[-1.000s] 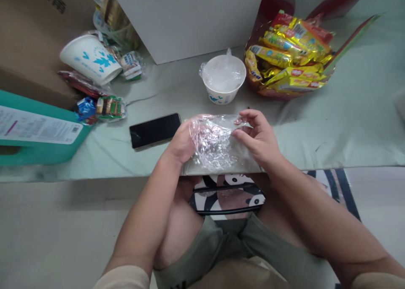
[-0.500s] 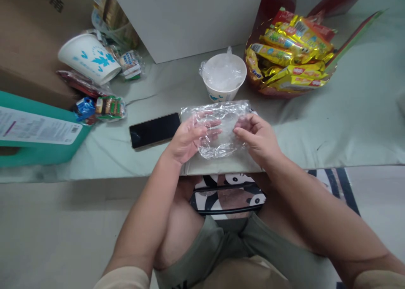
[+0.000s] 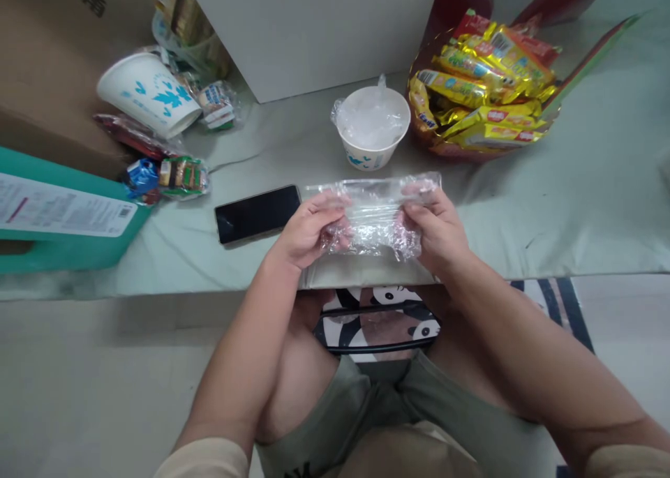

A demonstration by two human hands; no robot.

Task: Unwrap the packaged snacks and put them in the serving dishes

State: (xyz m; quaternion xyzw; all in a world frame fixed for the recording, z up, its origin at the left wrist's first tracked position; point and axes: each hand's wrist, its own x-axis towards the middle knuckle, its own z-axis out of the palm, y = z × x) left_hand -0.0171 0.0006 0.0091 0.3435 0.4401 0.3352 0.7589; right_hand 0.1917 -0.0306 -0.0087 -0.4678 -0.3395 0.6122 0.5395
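A clear, crinkled plastic bag is stretched sideways between my two hands, above the front edge of the table. My left hand pinches its left side, thumb on top and the other fingers behind the film. On the right side, my right hand grips it the same way. Just beyond the bag stands an upright paper cup with blue leaf prints, holding crumpled clear plastic that pokes over its rim. A dark phone lies flat beside my left hand.
A bowl heaped with yellow snack packets stands at the back right. At left are a tipped paper cup, small wrapped snacks and a green carton. A large white box rises behind.
My fingers have closed more firmly on the bag's two sides, and the right hand has shifted slightly right. The bag is now pulled wider, with sideways creases across its middle.
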